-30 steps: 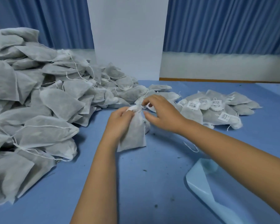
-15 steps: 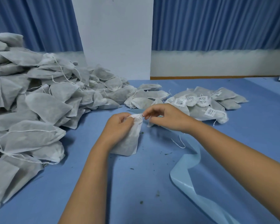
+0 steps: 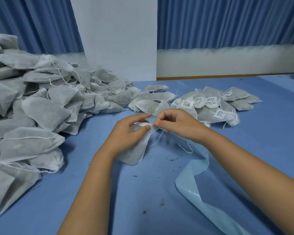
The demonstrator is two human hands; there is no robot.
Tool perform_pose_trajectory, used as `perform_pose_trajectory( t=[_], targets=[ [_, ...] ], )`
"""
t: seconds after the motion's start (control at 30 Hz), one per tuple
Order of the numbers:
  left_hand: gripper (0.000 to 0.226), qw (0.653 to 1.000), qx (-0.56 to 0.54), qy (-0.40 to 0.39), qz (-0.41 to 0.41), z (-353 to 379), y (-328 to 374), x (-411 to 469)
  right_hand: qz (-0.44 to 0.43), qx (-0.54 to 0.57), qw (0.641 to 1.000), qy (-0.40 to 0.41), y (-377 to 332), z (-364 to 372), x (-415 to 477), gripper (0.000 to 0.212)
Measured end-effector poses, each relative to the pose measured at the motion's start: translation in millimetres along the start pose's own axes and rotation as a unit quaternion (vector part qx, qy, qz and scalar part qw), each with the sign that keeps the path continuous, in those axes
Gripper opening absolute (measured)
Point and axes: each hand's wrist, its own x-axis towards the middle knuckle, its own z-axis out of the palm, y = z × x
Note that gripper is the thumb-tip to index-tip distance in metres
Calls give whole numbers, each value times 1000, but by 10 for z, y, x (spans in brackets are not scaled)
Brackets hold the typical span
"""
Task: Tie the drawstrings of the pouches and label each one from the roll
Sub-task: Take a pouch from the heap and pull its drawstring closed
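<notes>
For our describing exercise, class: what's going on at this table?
A person is tying one pouch shut. The left hand grips the pouch near its neck; the right hand pinches the drawstring there. Unlabelled pouches are heaped to the left, labelled pouches lie beyond the hands, and a pale blue strip trails across the table.

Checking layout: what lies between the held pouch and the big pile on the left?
In the head view: the left hand gripping the pouch, then bare blue table up to the pile.

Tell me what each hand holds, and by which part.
Left hand grips the white fabric pouch at its gathered neck; right hand pinches the thin white drawstring there.
</notes>
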Motion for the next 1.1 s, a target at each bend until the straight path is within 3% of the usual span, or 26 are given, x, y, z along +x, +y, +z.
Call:
perform_pose_trajectory(
  t=[0.13, 0.3, 0.43, 0.57, 0.73, 0.87, 0.97, 1.1],
  targets=[
    [41, 999, 6, -14, 33, 52, 93, 5, 17, 27, 999, 1, 30, 20, -26, 7],
    [3, 997, -37, -52, 30, 99, 157, 14, 5, 41, 999, 0, 29, 23, -68, 8],
    [8, 995, -57, -68, 37, 102, 166, 7, -5, -4, 1000, 4, 36, 2, -90, 9],
    [18, 988, -128, -89, -10, 64, 178, -14, -58, -89, 992, 73, 95, -11, -93, 9],
    [15, 957, -280, -53, -57, 155, 245, -27, -123, -127, 967, 186, 177, 39, -110, 9],
    [21, 932, -352, 2, -88, 164, 298, -34, -137, -168, 959, 183, 185, 109, -145, 7],
    [17, 941, -322, 58, -79, 141, 291, -34, -158, -227, 953, 125, 172, 118, -186, 13],
    [13, 984, -151, 86, -45, 184, 223, -44, -177, -272, 935, 143, 101, 76, -197, 11]
  ],
)
